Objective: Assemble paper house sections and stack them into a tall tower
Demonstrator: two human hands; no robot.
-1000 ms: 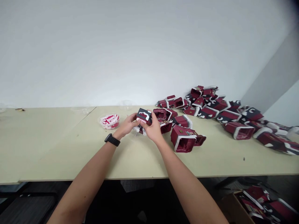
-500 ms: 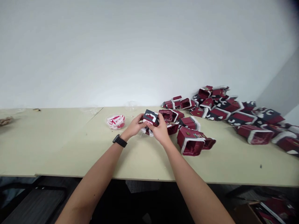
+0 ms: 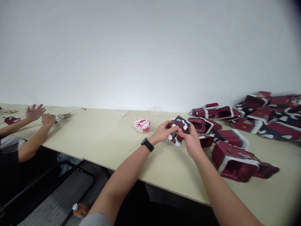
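Note:
Between both hands is a small model house [image 3: 181, 123] with a dark grey roof, white snow patches and dark red walls. My left hand [image 3: 164, 131] grips its left side, thumb on the front; a black watch is on that wrist. On the right side, my right hand [image 3: 191, 138] closes round it with the thumb near the other thumb. The house is held a little above the table, tilted so roof and front show. Left of it stands a clear tub [image 3: 142, 125] of red and white pieces. More red model houses [image 3: 237, 161] lie just right of my right hand.
A large heap of red houses [image 3: 279, 122] covers the table's right side against the wall. Clear plastic lids [image 3: 156, 110] lie at the back. A co-worker's hands [image 3: 35, 112] are at the far left. An orange-filled bottle [image 3: 80, 209] is by a chair [image 3: 58, 194] below.
The view has swung left, so the table's things appear further right and the co-worker has come into sight. The house is still in both hands, with more of its front showing.

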